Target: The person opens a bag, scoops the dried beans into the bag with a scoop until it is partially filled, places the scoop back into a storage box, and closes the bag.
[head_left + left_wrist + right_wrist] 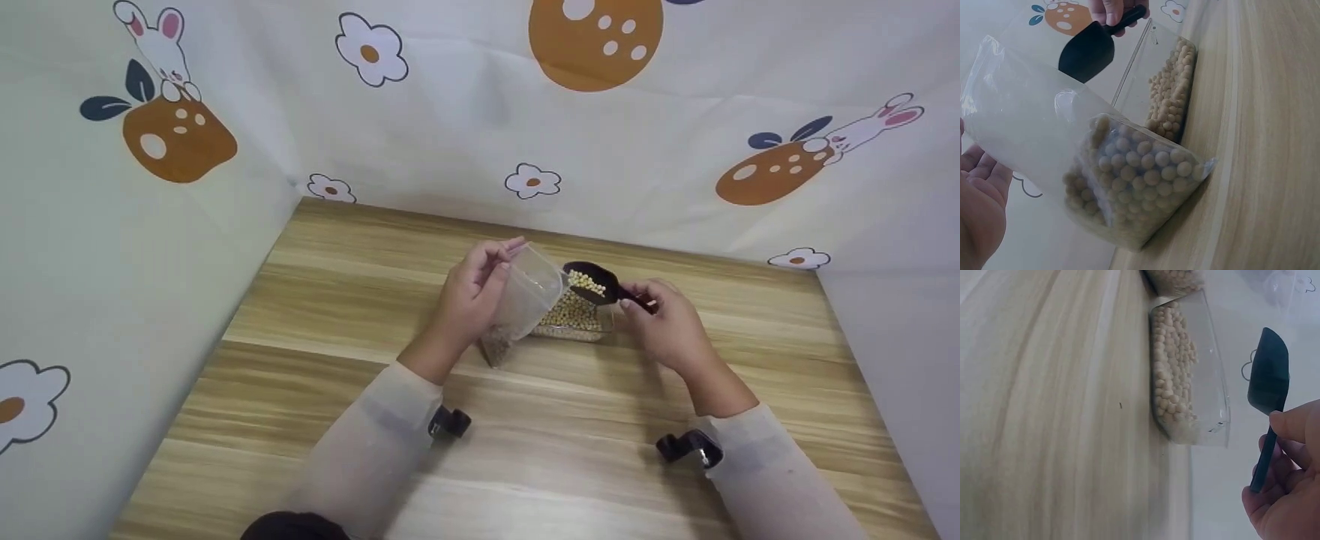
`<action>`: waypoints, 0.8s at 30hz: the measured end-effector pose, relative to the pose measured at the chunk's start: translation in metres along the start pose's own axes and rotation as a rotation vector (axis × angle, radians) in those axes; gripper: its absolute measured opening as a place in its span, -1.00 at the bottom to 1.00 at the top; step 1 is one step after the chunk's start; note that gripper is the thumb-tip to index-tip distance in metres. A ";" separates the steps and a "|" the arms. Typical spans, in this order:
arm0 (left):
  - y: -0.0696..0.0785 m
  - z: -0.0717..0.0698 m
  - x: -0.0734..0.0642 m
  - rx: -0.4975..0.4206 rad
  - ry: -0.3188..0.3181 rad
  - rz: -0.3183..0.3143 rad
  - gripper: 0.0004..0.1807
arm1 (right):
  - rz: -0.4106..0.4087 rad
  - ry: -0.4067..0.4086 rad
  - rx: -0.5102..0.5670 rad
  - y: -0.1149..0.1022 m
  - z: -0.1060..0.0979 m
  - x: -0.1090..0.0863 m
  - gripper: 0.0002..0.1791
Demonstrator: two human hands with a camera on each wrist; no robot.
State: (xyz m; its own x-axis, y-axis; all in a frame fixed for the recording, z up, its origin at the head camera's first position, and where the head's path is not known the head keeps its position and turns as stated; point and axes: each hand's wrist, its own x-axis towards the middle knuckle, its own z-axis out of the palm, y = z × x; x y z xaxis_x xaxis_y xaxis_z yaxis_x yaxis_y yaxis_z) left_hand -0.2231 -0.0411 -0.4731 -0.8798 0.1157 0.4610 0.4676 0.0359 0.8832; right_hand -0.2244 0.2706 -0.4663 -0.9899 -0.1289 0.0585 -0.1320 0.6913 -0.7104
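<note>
My left hand (476, 289) grips the top edge of a clear plastic bag (526, 289), whose mouth tilts to the right. Round, pale yellow soybeans (1145, 174) fill the bag's lower part, which stands close to the table in the left wrist view. With my right hand (671, 322) I pinch the handle of a black scoop (606, 279) by thumb and fingers. The scoop carries a small heap of soybeans beside the bag's mouth. Beneath it a clear rectangular container (1210, 377) holds a layer of soybeans, partly hidden by scoop and bag in the head view.
The wood-grain table (337, 300) meets printed cloth walls (450, 127) at the back and both sides. A black camera mount (450, 422) sits at the left wrist and another camera mount (690, 448) at the right. A dark rounded object (292, 526) shows at the bottom edge.
</note>
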 end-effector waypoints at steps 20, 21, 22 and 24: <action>-0.003 0.001 0.001 -0.021 -0.001 0.032 -0.89 | -0.126 0.093 0.017 -0.046 -0.018 -0.005 -0.70; -0.004 0.001 0.001 -0.022 -0.001 0.034 -0.88 | -0.142 0.097 0.009 -0.049 -0.018 -0.005 -0.70; -0.004 0.001 0.001 -0.022 0.000 0.035 -0.88 | -0.158 0.101 -0.003 -0.052 -0.018 -0.005 -0.71; -0.004 0.001 0.001 -0.021 0.000 0.034 -0.87 | -0.189 0.115 -0.030 -0.058 -0.019 -0.005 -0.71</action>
State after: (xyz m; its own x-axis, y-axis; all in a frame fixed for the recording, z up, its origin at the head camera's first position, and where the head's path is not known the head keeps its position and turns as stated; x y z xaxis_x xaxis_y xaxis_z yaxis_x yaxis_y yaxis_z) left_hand -0.2260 -0.0403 -0.4759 -0.8635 0.1168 0.4906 0.4951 0.0109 0.8688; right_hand -0.2128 0.2444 -0.4121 -0.9467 -0.1774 0.2690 -0.3151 0.6839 -0.6580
